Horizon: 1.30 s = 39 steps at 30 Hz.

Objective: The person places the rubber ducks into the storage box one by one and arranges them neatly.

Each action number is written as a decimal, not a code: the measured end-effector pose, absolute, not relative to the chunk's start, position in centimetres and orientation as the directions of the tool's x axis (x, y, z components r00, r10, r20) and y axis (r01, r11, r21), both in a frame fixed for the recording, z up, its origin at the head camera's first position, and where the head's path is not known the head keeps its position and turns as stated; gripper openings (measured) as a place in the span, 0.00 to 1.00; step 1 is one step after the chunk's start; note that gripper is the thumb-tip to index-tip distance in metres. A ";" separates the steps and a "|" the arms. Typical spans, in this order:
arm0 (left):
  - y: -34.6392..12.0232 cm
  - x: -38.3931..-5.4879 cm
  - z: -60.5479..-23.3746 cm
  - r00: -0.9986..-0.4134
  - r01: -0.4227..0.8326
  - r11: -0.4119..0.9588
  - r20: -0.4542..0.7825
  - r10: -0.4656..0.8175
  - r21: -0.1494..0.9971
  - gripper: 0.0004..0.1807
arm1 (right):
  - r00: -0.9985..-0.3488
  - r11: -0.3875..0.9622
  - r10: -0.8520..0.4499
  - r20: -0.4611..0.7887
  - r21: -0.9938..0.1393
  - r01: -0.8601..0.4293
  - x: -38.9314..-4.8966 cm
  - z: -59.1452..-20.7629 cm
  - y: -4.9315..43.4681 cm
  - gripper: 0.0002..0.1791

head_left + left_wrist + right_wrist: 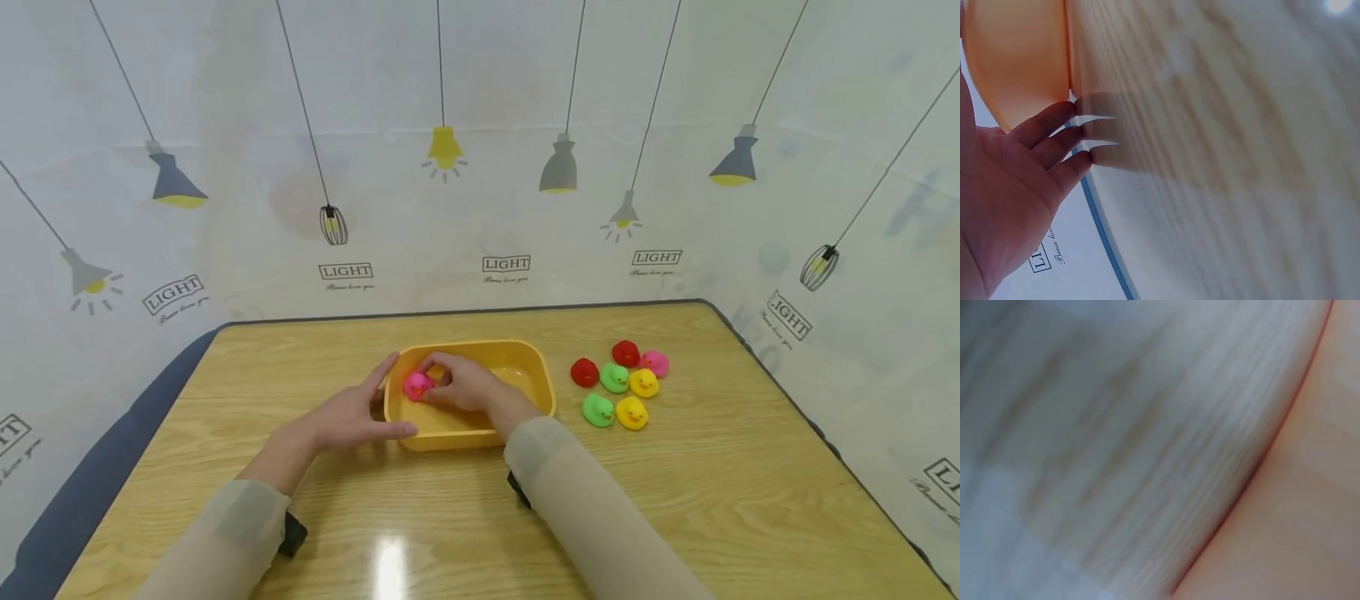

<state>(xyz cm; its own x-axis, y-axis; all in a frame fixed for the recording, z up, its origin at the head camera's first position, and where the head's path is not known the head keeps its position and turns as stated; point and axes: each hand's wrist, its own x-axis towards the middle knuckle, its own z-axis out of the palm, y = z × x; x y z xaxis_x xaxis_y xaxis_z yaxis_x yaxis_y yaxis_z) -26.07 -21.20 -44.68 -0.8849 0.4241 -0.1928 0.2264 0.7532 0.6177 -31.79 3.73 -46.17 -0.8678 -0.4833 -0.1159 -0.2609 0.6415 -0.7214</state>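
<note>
Your left hand [348,421] is spread around the left end of the yellow tray [471,439], thumb along the near rim and the other fingers, wide and fairly straight, reaching the outer wall; that spread is probably there to steady the tray against sliding on the counter [360,517] while your other hand works inside it. Your right hand [463,383] dips over the rim from the right, its fingers narrowed around a pink duck [417,386] at the tray's left end, thumb and forefinger seeming to pinch it from the side, a grip that suits so small and rounded a toy. Your right wrist view is blurred and leaves the fingers out, so you cannot check that pinch there. Count one duck visible in the tray, though your right hand may hide part of the floor. Right of the tray, within easy reach of that hand, seven more sit in a loose cluster: two red ducks [585,372], two green ducks [598,410], two yellow ducks [632,413] and one other pink duck [655,363].
</note>
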 end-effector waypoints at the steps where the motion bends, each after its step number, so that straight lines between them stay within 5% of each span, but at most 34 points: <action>1: -21.2 -26.1 -44.7 -0.886 0.227 0.753 -0.190 0.423 0.618 0.71 | -0.868 0.641 -0.481 -0.122 -0.724 -0.253 -31.8 -46.1 3.7 0.16; 26: -21.2 -26.1 -44.7 -0.888 0.210 0.747 -0.198 0.416 0.631 0.71 | -0.813 0.588 -0.558 -0.168 -0.771 -0.245 -31.1 -43.6 5.6 0.23; 39: -21.1 -26.2 -44.9 -0.891 0.186 0.748 -0.213 0.402 0.637 0.72 | -0.798 0.541 -0.601 -0.048 -0.759 -0.363 -29.6 -40.9 11.8 0.19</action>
